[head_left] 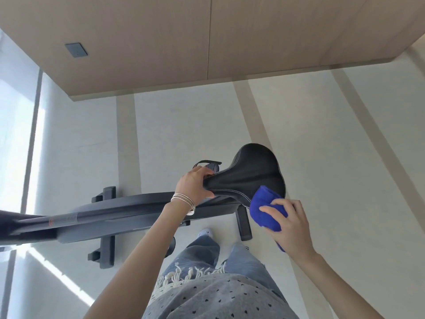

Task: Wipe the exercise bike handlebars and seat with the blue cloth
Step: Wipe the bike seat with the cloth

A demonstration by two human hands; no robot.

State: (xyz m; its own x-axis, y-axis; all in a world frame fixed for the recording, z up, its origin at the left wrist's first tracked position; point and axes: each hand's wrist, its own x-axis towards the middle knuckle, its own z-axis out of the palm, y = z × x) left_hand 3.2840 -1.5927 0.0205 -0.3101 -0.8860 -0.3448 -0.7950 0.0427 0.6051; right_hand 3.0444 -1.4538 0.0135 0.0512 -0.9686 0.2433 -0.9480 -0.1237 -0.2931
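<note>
the pale floor point(333, 146) lies open past the seat's wide end and to the right of it; a wooden wall panel point(161, 42) bounds its far edge. the black seat point(253, 171) stands over the dark bike frame point(115, 215). the left hand point(195, 185) has its fingers point(204, 172) curled round the seat's narrow nose. the right hand point(289, 226) grips the folded blue cloth point(264, 208), which touches the seat's near edge at the wide end.

Bare floor point(340, 143) is lying open right of the seat point(250, 173); the bike frame point(110, 218) is blocking the lower left; a wooden panel point(161, 42), perhaps a cabinet, is closing off the top.
</note>
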